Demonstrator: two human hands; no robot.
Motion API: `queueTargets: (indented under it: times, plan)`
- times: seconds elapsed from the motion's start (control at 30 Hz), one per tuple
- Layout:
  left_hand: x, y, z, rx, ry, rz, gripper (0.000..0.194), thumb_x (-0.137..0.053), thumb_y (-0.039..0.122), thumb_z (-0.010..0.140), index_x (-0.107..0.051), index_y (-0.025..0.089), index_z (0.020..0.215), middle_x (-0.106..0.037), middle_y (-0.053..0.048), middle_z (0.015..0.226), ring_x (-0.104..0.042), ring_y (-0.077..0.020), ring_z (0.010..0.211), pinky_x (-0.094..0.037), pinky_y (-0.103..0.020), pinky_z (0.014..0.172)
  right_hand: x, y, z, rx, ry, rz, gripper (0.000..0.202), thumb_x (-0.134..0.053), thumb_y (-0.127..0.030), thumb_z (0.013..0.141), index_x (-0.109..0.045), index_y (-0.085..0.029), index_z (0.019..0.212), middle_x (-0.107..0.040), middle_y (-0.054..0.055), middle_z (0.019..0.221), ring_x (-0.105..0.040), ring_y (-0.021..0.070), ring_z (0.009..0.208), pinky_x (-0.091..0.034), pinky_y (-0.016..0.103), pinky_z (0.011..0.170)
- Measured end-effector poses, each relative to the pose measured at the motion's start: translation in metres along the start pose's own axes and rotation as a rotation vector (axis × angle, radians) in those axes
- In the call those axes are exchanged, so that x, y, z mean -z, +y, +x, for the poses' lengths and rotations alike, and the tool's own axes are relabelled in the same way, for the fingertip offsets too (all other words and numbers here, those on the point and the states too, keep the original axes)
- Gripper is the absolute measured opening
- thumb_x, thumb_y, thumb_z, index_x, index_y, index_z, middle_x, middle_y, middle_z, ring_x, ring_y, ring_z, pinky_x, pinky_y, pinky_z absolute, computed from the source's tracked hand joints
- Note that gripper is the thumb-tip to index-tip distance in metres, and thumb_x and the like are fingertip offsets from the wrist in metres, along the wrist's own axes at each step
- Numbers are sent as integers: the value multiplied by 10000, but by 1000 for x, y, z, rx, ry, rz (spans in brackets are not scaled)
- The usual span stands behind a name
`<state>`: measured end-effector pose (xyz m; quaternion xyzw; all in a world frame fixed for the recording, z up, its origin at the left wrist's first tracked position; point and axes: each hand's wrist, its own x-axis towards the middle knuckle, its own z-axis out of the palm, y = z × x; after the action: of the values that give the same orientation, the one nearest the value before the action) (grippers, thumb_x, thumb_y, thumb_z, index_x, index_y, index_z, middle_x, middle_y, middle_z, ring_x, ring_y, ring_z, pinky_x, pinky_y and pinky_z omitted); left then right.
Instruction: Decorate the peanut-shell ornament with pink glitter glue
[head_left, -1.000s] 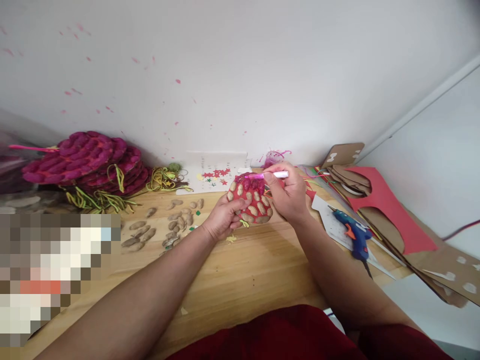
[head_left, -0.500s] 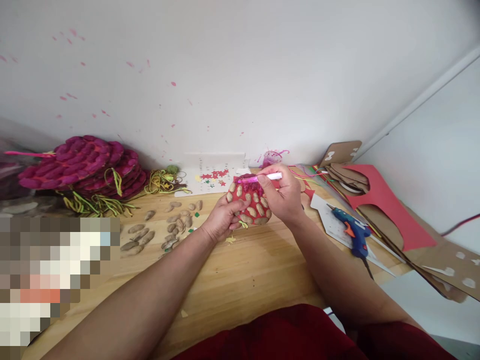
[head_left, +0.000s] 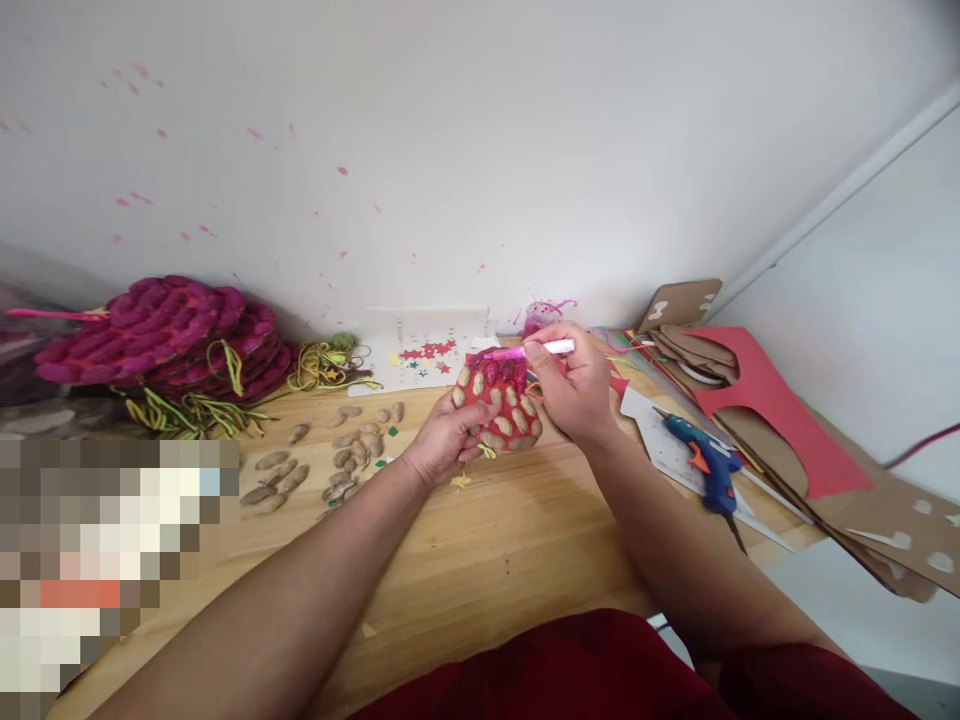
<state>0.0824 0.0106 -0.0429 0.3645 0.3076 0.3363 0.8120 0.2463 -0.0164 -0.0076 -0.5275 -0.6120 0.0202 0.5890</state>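
My left hand (head_left: 448, 435) grips the lower left edge of a red disc (head_left: 510, 412) covered with peanuts, thumb on top. Magenta paint coats the peanuts near the disc's upper edge, while the lower ones are bare. In my right hand (head_left: 576, 385) is a paintbrush (head_left: 551, 348) with a white handle, pinched between thumb and fingers. Its magenta end lies against the disc's upper part. A bit of yellow-green yarn (head_left: 487, 452) shows at the disc's bottom edge. Behind the disc stands a paint-stained cup (head_left: 541, 317).
Loose peanuts (head_left: 360, 450) lie left of my hands. Magenta discs (head_left: 172, 335) are stacked at the far left beside yarn (head_left: 322, 368). Star cutouts (head_left: 429, 352) rest on white paper. A blue glue gun (head_left: 705, 460) and red cut card (head_left: 780, 400) are at the right.
My right hand and the brush have shifted slightly to the right. More of the magenta peanuts at the disc's upper edge now show. My left hand still holds the disc in much the same place.
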Motion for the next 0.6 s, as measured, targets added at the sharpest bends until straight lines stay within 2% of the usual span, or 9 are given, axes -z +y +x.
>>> queueTargets:
  times: [0.17, 0.37, 0.5, 0.6]
  plan:
    - [1, -1, 0, -1, -20, 8, 479, -907, 310, 538, -486, 203, 738, -454, 115, 479, -240, -5, 325, -131, -139, 311, -1, -2, 0, 0, -25, 39, 69, -663, -295, 940, -640, -230, 934, -716, 10, 888, -657, 166, 826, -504, 334, 795]
    - [2, -2, 1, -6, -12, 7, 474, -899, 321, 558, -488, 204, 764, -487, 106, 500, -223, 0, 333, -129, -137, 313, 2, -1, 2, -39, 31, 1, 70, -665, -283, 924, -641, -219, 911, -716, 15, 881, -653, 168, 819, -507, 330, 791]
    - [2, -1, 1, -3, -17, 15, 490, -909, 329, 552, -480, 204, 754, -475, 110, 493, -224, 1, 333, -135, -135, 317, 1, -2, 1, -59, -24, 60, 87, -659, -308, 937, -641, -225, 921, -719, 5, 871, -649, 158, 795, -505, 320, 768]
    - [1, -1, 0, -4, -8, 14, 480, -902, 320, 550, -483, 203, 751, -485, 104, 499, -231, 0, 329, -127, -137, 319, 1, -1, 1, -50, -12, 36, 82, -663, -304, 929, -639, -226, 916, -718, 5, 861, -646, 159, 784, -509, 325, 766]
